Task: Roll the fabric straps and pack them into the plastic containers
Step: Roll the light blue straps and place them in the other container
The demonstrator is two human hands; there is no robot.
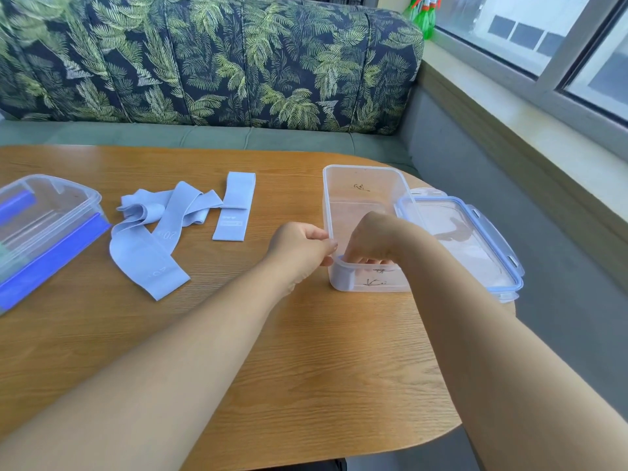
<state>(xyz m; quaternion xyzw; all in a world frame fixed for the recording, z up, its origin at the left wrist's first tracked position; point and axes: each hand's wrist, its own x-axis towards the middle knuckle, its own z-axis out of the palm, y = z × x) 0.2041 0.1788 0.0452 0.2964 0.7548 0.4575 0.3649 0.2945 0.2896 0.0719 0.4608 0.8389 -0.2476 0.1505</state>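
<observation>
Container (365,198): your left hand (299,248) pinches its rim; right hand (373,237) inside, grasp cannot be told. Risk: rolled strap (341,275) inside springs open.

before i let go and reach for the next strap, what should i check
1. The rolled light blue fabric strap is inside the clear plastic container, near left corner: ok.
2. Roll tight enough not to unwind: cannot tell, the right hand covers its top.
3. The left hand steadies the container at its near rim: ok.
4. Room left in the container: ok, far half bare.
5. Next straps ready: ok, the loose light blue straps lie unrolled on the wooden table.
6. The blue-rimmed clear lid is off, beside the container: ok.
</observation>
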